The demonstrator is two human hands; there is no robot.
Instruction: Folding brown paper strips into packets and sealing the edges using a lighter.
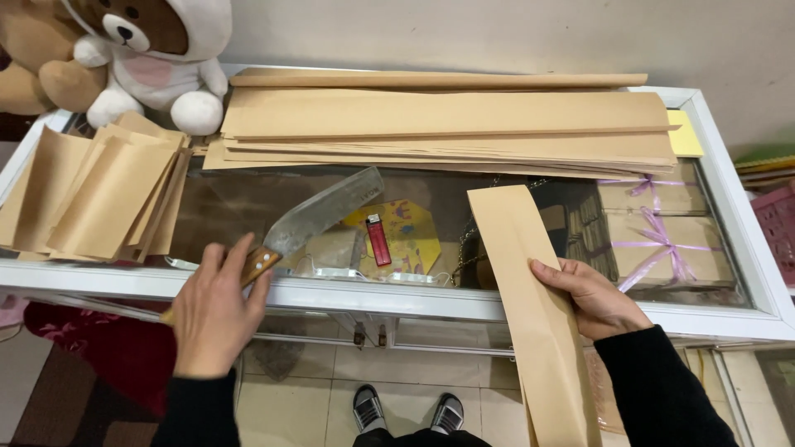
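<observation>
- Head view, looking down at a glass display counter (pixel 464 302) with a white frame, the person's shoes (pixel 406 410) on the tiled floor below.
- Left hand (pixel 211 310) sat over the wooden handle (pixel 258 265) of a big cleaver (pixel 319 217). Fingers were spread a bit and draped on the handle end, thumb out to the right. Looked more like resting on it than a proper grip; can't say for sure they were clamped.
- The cleaver's blade ran up and to the right from those fingertips, lying flat on the glass.
- Right hand (pixel 592 298) pinned a long brown paper strip (pixel 530 306) at its right edge, fingers together on top of the paper, thumb hidden. The strip ran from well above the fingers down past the counter edge and hung off toward the floor.
- Between the two hands, apparently under the glass: a red lighter (pixel 378 240) on a yellow card (pixel 410 236).
- Beyond the right fingers, a wide stack of long brown sheets (pixel 447 124) across the back of the counter.
- Up-left of the left fingers, a fanned pile of brown paper bags (pixel 99 194), and behind them a plush bear (pixel 145 50) in the corner.
- Right of the right hand, inside the case, boxes tied with purple ribbon (pixel 662 240).
</observation>
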